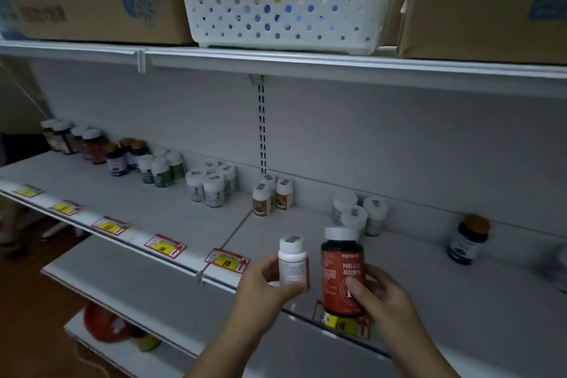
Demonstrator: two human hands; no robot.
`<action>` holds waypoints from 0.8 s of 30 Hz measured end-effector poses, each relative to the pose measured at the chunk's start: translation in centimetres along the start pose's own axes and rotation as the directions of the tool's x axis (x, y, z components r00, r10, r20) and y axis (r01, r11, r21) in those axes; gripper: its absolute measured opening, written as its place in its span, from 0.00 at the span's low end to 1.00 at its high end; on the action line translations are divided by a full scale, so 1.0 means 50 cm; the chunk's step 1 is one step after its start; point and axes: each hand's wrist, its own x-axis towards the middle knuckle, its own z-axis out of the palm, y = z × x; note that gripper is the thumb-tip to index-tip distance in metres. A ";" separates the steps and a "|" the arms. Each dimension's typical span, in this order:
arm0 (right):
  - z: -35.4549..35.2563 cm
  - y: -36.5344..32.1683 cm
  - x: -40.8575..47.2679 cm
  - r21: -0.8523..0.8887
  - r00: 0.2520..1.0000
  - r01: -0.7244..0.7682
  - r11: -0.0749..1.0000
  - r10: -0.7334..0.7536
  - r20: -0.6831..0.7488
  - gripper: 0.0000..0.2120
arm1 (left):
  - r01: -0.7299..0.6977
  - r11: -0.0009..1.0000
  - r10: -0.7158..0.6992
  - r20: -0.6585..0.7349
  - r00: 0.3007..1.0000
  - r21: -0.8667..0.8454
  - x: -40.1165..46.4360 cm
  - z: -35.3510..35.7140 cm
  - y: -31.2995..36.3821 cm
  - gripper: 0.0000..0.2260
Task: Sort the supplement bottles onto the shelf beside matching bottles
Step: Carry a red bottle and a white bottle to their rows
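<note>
Head view: a person stands at a store shelf (184,218), the left hand (260,282) curled around a small white bottle (292,264) and the right hand (379,294) wrapped around a taller red bottle (342,276), both held upright above the shelf's front edge. Both look like light, rigid, smooth plastic, best gripped mid-body. Matching red bottles (92,146) stand far left.

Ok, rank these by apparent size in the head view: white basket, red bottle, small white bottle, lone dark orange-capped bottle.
1. White basket, by far.
2. Red bottle.
3. Small white bottle and dark orange-capped bottle look alike; the dark one stands farther back, so I won't rank them.
</note>
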 end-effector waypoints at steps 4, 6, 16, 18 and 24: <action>0.005 -0.007 0.052 -0.009 0.999 0.036 0.999 -0.036 -0.038 0.10 | 0.061 0.998 -0.060 0.067 0.996 -0.016 0.088 -0.015 -0.009 0.23; 0.013 -0.010 0.088 0.005 0.999 0.037 0.999 -0.036 -0.033 0.10 | 0.057 0.998 -0.058 0.080 0.995 0.018 0.131 -0.021 -0.022 0.25; 0.070 0.004 0.192 0.035 0.999 0.037 0.999 -0.038 0.017 0.16 | -0.257 0.836 0.137 0.271 0.953 0.485 0.286 -0.048 -0.055 0.30; 0.067 0.008 0.199 0.035 0.999 0.045 0.998 -0.045 0.000 0.12 | -0.403 0.690 0.284 0.288 0.915 0.601 0.302 -0.057 -0.045 0.26; 0.077 0.023 0.219 0.028 0.997 0.052 0.998 -0.051 -0.054 0.10 | -0.553 0.353 0.383 0.422 0.822 0.755 0.352 -0.072 0.010 0.20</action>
